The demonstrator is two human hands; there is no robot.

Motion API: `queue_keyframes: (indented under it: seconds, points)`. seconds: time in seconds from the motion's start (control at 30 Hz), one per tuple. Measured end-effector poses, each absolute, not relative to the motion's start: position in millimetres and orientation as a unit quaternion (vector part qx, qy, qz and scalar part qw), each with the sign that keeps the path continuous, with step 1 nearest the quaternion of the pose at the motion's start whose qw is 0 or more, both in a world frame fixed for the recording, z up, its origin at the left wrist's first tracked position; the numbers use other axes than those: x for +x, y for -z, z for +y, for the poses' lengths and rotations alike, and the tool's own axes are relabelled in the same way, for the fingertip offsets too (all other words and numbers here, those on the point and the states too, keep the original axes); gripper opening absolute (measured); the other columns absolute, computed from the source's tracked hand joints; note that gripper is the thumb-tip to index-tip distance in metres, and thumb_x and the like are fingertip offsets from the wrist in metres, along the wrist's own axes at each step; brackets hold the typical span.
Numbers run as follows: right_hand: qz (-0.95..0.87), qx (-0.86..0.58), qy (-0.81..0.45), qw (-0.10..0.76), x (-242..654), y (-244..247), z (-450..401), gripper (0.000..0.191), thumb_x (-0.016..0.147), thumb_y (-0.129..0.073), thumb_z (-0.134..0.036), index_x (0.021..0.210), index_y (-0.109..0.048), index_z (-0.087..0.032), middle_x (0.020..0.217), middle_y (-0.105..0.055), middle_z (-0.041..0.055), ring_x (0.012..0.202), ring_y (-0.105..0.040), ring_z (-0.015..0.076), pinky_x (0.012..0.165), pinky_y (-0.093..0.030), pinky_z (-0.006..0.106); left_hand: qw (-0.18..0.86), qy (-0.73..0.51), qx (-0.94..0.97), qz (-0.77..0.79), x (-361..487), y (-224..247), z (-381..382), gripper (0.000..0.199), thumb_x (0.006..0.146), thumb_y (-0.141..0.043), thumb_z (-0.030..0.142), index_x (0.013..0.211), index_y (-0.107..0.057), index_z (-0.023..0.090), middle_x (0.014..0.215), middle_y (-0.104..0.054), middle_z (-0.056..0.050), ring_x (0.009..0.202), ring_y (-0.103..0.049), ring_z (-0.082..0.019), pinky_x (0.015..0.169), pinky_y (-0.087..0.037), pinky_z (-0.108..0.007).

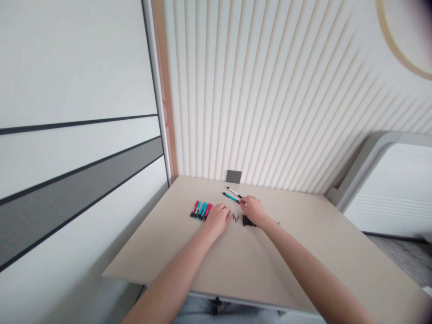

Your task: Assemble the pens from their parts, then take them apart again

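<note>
My left hand [218,219] rests on the table beside a row of several red and teal pen parts [200,210], its fingertips near some small grey pieces [235,218]; what they hold, if anything, is too small to tell. My right hand [253,209] has its fingers pinched at the black end of a teal pen [231,197]. Behind the teal pen lies a white pen [234,192] with black ends. Several black parts [248,221] lie in a row under and beside my right hand, partly hidden by it.
The beige table [162,243] meets a ribbed white wall [243,90] with a dark socket [234,176]. A white panelled surface [84,180] stands at the left, and a grey-edged white headboard-like panel [388,189] at the right.
</note>
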State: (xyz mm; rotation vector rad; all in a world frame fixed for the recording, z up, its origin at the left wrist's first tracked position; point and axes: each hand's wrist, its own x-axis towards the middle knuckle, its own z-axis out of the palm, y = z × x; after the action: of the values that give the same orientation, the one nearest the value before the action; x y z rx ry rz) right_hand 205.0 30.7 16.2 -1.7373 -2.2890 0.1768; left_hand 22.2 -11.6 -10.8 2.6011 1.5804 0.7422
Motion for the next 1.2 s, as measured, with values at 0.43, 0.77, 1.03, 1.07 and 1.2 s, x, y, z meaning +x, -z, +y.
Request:
queue_keyframes:
  seconds: [0.43, 0.77, 1.03, 1.07, 1.2]
  points:
    - [-0.778, -0.609, -0.032, 0.152, 209.2, 0.7, 47.0, 0.017, 0.087, -0.055, -0.021, 0.093, -0.071, -0.02, 0.099, -0.07, 0.0096, 0.099, -0.061, 0.0247, 0.084, -0.038, 0.033, -0.014, -0.25, 0.786, 0.565, 3.1, -1.7, -13.8, 0.016, 0.09, -0.055, 0.027, 0.096, -0.067, 0.019, 0.097, -0.065, -0.008, 0.096, -0.058, -0.025, 0.085, -0.041, -0.036]
    - [-0.76, -0.592, -0.029, 0.267, 225.1, 0.5, 14.2, 0.021, 0.092, -0.048, -0.026, 0.095, -0.068, -0.02, 0.097, -0.07, 0.0072, 0.094, -0.061, 0.021, 0.084, -0.041, 0.03, -0.02, -0.26, 0.822, 0.506, 2.3, -5.4, -21.9, 0.03, 0.092, -0.053, 0.041, 0.112, -0.066, 0.023, 0.107, -0.061, -0.009, 0.101, -0.057, -0.025, 0.089, -0.041, -0.039]
    - [-0.73, -0.551, -0.099, 0.392, 240.1, 11.3, -14.2, 0.021, 0.089, -0.048, -0.03, 0.087, -0.068, -0.022, 0.09, -0.069, 0.0054, 0.081, -0.061, 0.0205, 0.078, -0.044, 0.032, 0.08, -0.152, 0.907, 0.385, -20.4, -20.9, -19.0, 0.049, 0.075, -0.074, 0.048, 0.12, -0.064, 0.03, 0.129, -0.061, -0.004, 0.121, -0.052, -0.026, 0.104, -0.034, -0.038]
    - [-0.727, -0.548, -0.102, 0.4, 240.8, 11.1, -14.7, 0.022, 0.089, -0.048, -0.03, 0.087, -0.068, -0.022, 0.09, -0.069, 0.0054, 0.081, -0.061, 0.0204, 0.078, -0.044, 0.032, 0.087, -0.139, 0.911, 0.379, -22.2, -20.1, -18.1, 0.047, 0.076, -0.073, 0.048, 0.118, -0.065, 0.03, 0.129, -0.061, -0.003, 0.121, -0.053, -0.026, 0.104, -0.034, -0.038]
    - [-0.718, -0.549, -0.112, 0.413, 240.9, 10.5, -13.6, 0.02, 0.088, -0.049, -0.029, 0.087, -0.068, -0.021, 0.089, -0.069, 0.0049, 0.078, -0.061, 0.0195, 0.077, -0.044, 0.032, 0.088, -0.132, 0.925, 0.344, -21.6, -15.3, -15.4, 0.033, 0.083, -0.067, 0.045, 0.112, -0.07, 0.03, 0.124, -0.065, -0.003, 0.116, -0.057, -0.023, 0.102, -0.036, -0.035]
